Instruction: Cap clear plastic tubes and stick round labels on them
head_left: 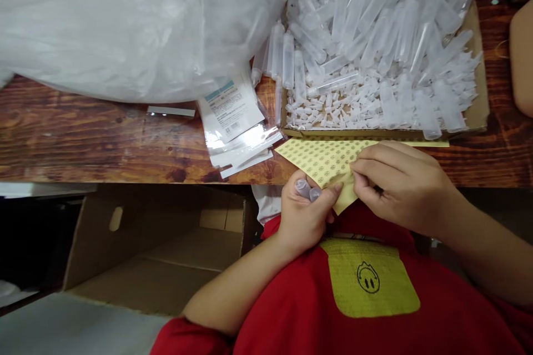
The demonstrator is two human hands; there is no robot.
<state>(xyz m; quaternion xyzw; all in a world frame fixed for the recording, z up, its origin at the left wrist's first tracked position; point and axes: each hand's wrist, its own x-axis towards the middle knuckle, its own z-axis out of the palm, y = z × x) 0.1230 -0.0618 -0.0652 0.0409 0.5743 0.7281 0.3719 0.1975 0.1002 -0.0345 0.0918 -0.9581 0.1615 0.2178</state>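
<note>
Open carton (158,255) below counter (83,138) edge, left. Left hand (303,213) closed round clear tubes (306,188), thumb on yellow sticker sheet (325,161). Right hand (400,188) pinching sheet's near corner. Tray (478,111) of tubes behind, on counter.

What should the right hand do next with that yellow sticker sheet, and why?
Probably peel one sticker free. The right hand has its fingertips pinched at the near corner of the yellow sticker sheet, while the left hand steadies that corner and holds a small clear tube ready beside it.
</note>
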